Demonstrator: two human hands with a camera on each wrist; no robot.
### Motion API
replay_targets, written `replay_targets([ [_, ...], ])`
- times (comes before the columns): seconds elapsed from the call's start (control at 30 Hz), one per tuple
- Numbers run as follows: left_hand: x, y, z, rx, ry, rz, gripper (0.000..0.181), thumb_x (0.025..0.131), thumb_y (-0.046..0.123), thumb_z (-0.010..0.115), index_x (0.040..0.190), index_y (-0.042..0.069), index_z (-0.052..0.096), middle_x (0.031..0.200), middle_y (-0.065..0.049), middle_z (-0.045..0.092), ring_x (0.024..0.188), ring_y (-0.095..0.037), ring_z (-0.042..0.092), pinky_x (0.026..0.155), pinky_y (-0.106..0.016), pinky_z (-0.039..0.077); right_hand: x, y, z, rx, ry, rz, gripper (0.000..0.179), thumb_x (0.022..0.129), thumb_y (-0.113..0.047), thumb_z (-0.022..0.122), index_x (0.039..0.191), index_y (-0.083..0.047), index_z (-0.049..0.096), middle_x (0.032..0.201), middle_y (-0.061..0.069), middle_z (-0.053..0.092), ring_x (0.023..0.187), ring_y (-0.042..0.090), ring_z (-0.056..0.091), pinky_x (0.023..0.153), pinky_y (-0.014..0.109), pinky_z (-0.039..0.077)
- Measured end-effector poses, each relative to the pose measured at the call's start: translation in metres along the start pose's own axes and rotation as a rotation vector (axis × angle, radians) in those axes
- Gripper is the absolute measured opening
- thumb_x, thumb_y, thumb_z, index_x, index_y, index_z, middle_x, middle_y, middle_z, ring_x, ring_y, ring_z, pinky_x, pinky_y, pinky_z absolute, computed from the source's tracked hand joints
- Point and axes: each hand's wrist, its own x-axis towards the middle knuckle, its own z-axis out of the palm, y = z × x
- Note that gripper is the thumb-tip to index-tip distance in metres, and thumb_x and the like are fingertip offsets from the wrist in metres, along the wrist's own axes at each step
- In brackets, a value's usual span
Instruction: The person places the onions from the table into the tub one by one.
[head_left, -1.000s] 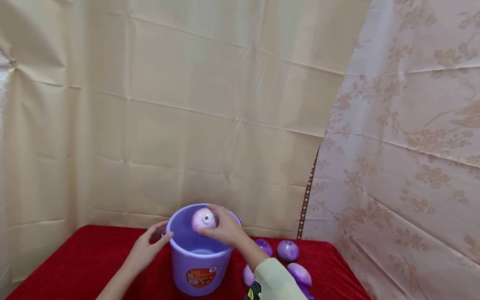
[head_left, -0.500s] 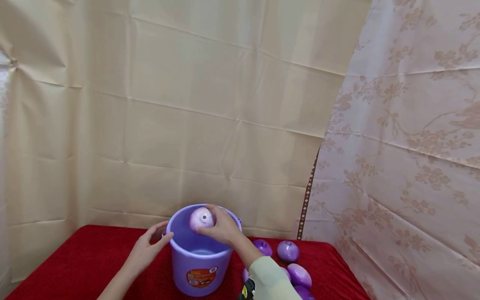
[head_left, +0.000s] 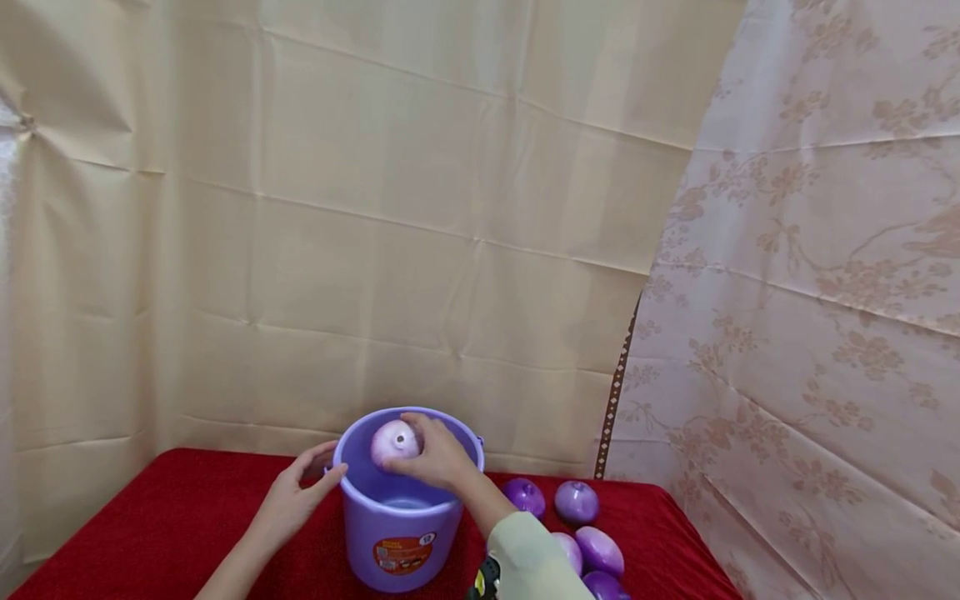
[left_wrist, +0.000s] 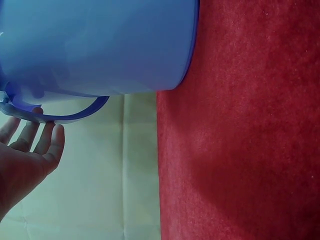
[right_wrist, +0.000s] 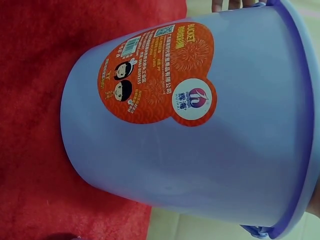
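Note:
A light purple bucket (head_left: 401,533) stands upright on the red cloth. My left hand (head_left: 292,496) is at its left side, thumb and fingertips touching the rim area, fingers spread. In the left wrist view the left hand (left_wrist: 27,155) has its fingertips against the bucket's handle (left_wrist: 65,117). My right hand (head_left: 435,454) holds a pale purple-and-white onion (head_left: 394,444) inside the bucket's mouth, fingers behind it and thumb in front. The right wrist view shows the bucket's orange label (right_wrist: 157,75); the onion is hidden there. The bucket's floor is only partly visible.
Right of the bucket, several purple onions lie on the cloth, among them a dark one (head_left: 524,497), a greyish one (head_left: 577,502) and a pale one (head_left: 599,550). The right sleeve (head_left: 532,558) partly covers the group. A beige curtain (head_left: 420,250) hangs behind the table.
My right hand and the onion have shifted slightly left and a little lower within the bucket's mouth. The left hand and bucket stay put. More onions show past the sleeve.

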Motion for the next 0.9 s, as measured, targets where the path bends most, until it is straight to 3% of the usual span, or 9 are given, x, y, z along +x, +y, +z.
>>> replay_targets([
  [0.6,0.0011,-0.0012,0.0001,-0.011,-0.006,0.001,0.049,0.090,0.033,0.062,0.131,0.008,0.051,0.122,-0.015,0.062,0.111,-0.027,0.056,0.083,-0.031,0.046,0.0000,-0.0016,0.0007,-0.129,-0.107,0.007,0.070,0.068,-0.047,0.077,0.128,-0.017,0.054,0.114,0.007,0.063,0.100,0.019,0.057,0.083,0.029,0.046],
  [0.9,-0.0002,-0.0009,0.0004,-0.001,0.001,0.003,0.048,0.089,0.033,0.063,0.130,0.010,0.052,0.120,-0.013,0.063,0.106,-0.016,0.056,0.083,-0.033,0.045,-0.0003,0.0006,0.0029,-0.144,-0.129,-0.001,0.070,0.069,-0.046,0.077,0.128,-0.017,0.054,0.115,0.005,0.062,0.103,0.018,0.055,0.086,0.029,0.046],
])
